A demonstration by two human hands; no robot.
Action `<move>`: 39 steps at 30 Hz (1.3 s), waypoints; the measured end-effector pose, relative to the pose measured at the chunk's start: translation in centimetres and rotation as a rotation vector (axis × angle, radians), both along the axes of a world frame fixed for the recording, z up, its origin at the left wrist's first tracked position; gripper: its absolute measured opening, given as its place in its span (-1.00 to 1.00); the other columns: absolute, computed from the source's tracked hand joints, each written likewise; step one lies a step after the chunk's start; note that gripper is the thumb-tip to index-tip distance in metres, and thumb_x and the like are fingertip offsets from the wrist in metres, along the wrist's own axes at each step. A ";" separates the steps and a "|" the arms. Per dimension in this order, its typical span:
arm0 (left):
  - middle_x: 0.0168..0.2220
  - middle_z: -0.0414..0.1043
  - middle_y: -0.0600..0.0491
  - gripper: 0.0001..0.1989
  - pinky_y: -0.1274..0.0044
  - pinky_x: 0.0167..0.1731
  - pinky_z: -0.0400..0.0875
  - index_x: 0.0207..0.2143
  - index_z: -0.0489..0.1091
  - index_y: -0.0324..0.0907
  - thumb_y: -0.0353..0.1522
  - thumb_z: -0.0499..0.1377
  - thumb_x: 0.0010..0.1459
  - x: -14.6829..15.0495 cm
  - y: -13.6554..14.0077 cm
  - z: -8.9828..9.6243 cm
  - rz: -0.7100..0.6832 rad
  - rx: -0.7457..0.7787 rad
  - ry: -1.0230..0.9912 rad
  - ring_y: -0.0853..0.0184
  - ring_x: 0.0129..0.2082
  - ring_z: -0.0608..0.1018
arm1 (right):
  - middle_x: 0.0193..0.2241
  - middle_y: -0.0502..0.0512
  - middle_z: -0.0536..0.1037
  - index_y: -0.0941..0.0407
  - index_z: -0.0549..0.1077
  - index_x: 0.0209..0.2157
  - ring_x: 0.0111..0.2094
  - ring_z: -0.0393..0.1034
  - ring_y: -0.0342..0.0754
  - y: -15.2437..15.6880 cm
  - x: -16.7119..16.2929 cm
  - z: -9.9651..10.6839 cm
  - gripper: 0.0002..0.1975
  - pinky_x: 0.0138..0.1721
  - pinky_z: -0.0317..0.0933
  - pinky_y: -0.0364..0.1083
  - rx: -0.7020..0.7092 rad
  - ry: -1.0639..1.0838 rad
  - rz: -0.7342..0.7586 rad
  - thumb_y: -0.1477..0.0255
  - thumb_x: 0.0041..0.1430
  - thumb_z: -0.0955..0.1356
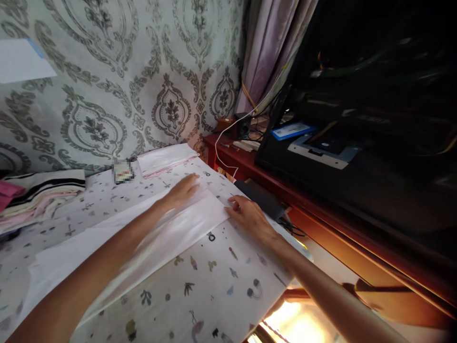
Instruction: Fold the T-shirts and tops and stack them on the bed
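A long white cloth (193, 216), folded lengthwise into a strip, lies across the patterned bedsheet (167, 286); I cannot tell which kind of garment it is. My left hand (183, 191) rests flat on its upper part near the right end, fingers stretched out. At the cloth's right end is my right hand (252, 218), its fingers bent and apart, with fingertips at the cloth's edge. Beyond my left hand, a folded white cloth with pink edging (167, 159) lies against the wall.
Folded striped and pink clothes (46, 193) are stacked at the left. A small blurred packet (123, 171) sits by the wall. Along the right runs a dark red wooden desk (246, 157) with a black open case (357, 119), a white cable (216, 143) and a bright light below.
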State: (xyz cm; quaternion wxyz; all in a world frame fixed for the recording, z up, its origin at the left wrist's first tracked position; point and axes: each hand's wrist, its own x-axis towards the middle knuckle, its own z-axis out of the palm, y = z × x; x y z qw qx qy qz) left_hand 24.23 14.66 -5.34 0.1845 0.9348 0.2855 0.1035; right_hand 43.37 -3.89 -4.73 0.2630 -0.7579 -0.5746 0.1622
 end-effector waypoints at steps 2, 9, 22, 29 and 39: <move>0.28 0.26 -0.15 -0.57 0.34 0.25 0.16 0.20 0.24 -0.19 -0.37 -0.12 0.33 0.6 2.2 1.0 -0.016 0.045 0.038 0.24 0.27 0.32 | -0.27 0.19 0.55 0.14 0.47 -0.18 -0.31 0.41 0.03 -0.3 -0.1 0.0 -0.77 -0.27 0.18 -0.03 -0.013 -0.063 0.000 0.30 0.21 0.33; -0.10 0.51 -0.01 -0.66 0.46 -0.11 0.37 -0.15 0.45 -0.12 -0.49 0.19 -0.05 4.0 6.0 2.7 -0.154 0.033 0.227 0.22 -0.14 0.52 | -0.27 0.14 0.48 0.10 0.39 -0.43 -0.38 0.33 -0.05 0.3 -1.0 0.6 -0.85 -0.39 0.05 -0.08 -0.126 -0.187 0.002 0.33 0.16 0.35; -0.35 0.43 0.08 -0.81 0.51 -0.35 0.22 -0.29 0.37 -0.11 -0.49 0.12 0.00 -1.6 3.8 6.7 -0.130 0.105 0.044 0.28 -0.36 0.43 | -0.46 -0.04 0.46 0.06 0.33 -0.34 -0.51 0.25 -0.13 0.2 -4.7 2.9 -0.91 -0.40 0.16 -0.12 0.228 0.243 -0.023 0.43 0.04 0.31; -0.38 0.42 0.06 -0.86 0.50 -0.27 0.25 -0.41 0.33 -0.12 -0.52 0.04 0.04 -11.6 0.7 7.2 -0.103 0.190 -0.046 0.27 -0.30 0.45 | -0.27 0.05 0.54 0.03 0.36 0.00 -0.40 0.40 -0.09 -1.4 -12.8 3.6 -0.64 -0.31 0.26 -0.12 0.294 0.115 0.361 0.55 0.16 0.26; -0.37 0.39 0.00 -0.81 0.42 -0.22 0.27 -0.40 0.22 -0.11 -0.58 -0.01 0.08 -16.6 -0.8 3.4 -0.046 0.345 0.014 0.19 -0.28 0.41 | -0.24 0.16 0.55 0.13 0.37 0.06 -0.26 0.44 0.01 -2.0 -18.2 1.4 -0.57 -0.31 0.29 -0.08 0.211 -0.261 0.621 0.68 0.18 0.21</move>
